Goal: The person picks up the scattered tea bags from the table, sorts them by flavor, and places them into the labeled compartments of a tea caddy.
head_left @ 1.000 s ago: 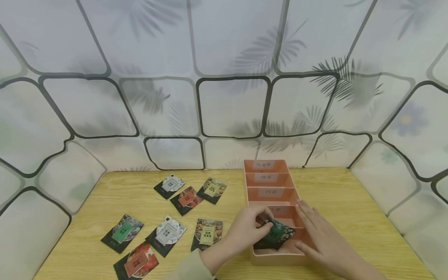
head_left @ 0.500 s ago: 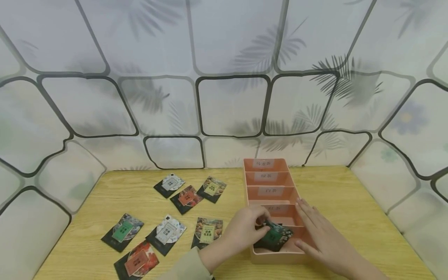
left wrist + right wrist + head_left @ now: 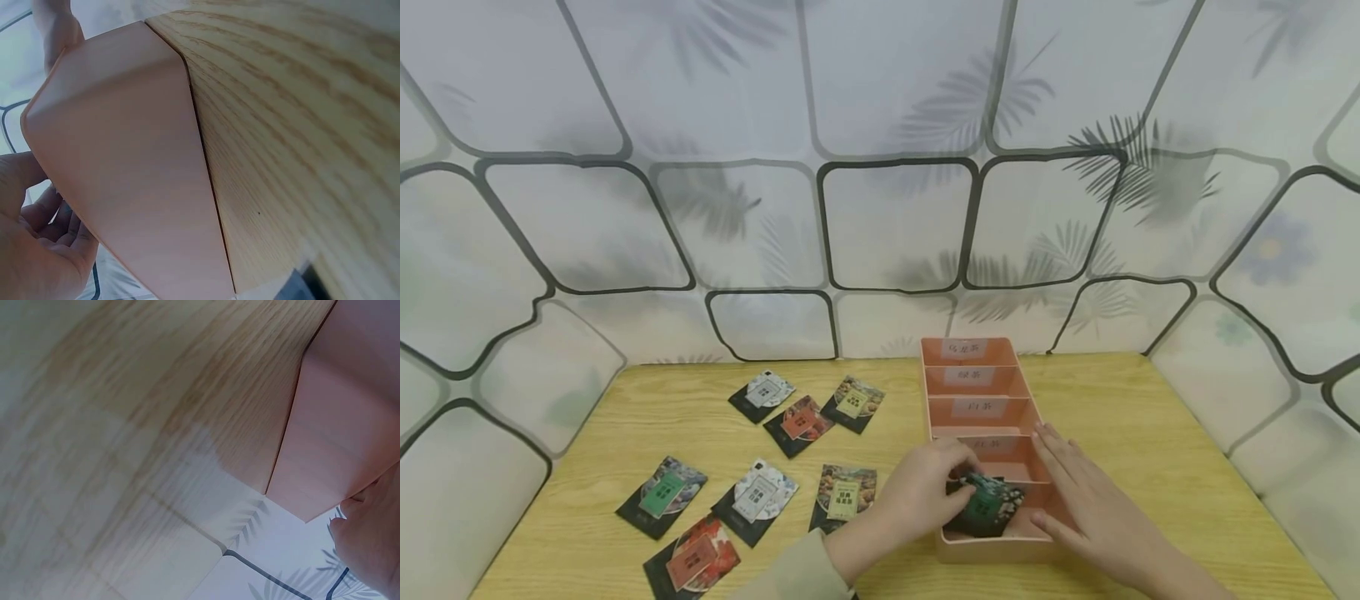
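Observation:
In the head view my left hand (image 3: pixel 925 493) pinches the top edge of a dark sachet with a green label (image 3: pixel 988 507), apparently a tea sachet. It sits in the nearest compartment of a pink divided box (image 3: pixel 996 552), tilted against the left side. My right hand (image 3: pixel 1093 512) rests along the box's right rim, fingers straight and thumb over the near compartment. The left wrist view shows the box's outer wall (image 3: pixel 125 156) beside my left hand (image 3: pixel 47 250); the sachet is hidden there. My right hand (image 3: pixel 375 528) lies at the rim in the right wrist view.
Several sachets lie flat on the wooden table to the left, among them a green-labelled one (image 3: pixel 662 497), a red one (image 3: pixel 692 560), a white one (image 3: pixel 756 502) and a yellow one (image 3: pixel 844 497). Paper labels (image 3: pixel 976 407) mark the box's compartments. A patterned curtain (image 3: pixel 895 225) stands behind.
The green-labelled sachet has shifted slightly left and sunk a little into the near compartment, with my left hand still pinching it. My right hand stays on the box rim.

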A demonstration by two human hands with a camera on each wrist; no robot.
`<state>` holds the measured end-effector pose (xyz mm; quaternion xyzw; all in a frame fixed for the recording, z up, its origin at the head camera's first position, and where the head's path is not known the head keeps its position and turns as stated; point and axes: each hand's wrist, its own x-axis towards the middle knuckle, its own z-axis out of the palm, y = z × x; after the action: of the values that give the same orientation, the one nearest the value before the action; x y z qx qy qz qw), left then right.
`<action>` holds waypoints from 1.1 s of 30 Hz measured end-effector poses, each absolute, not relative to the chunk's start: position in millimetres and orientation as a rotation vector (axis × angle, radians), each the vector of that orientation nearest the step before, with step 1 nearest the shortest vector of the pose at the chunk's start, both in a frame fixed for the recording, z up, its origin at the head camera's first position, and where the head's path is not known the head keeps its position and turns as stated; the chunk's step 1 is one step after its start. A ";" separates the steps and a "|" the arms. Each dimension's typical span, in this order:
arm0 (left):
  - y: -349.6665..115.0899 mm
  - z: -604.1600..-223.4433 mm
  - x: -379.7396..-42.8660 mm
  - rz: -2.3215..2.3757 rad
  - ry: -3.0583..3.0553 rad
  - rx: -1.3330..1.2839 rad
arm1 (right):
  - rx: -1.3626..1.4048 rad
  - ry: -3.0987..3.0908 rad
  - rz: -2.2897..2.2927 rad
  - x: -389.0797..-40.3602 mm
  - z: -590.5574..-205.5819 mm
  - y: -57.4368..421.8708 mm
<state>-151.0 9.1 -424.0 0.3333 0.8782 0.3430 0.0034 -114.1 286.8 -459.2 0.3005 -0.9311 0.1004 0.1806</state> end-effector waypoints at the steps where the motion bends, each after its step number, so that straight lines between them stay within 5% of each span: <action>1: 9.1 -424.1 -150.7 1.072 2.759 1.053 | 0.848 -2.632 0.286 -114.0 -459.1 286.8; 33: -14.8 -403.4 -176.9 1.347 2.631 0.976 | 0.860 -2.599 0.257 -114.1 -460.0 286.7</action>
<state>-176.9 -14.8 -403.4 0.3136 0.8452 0.4326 0.0146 -114.1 286.7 -460.0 0.3067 -0.9271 0.0917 0.1949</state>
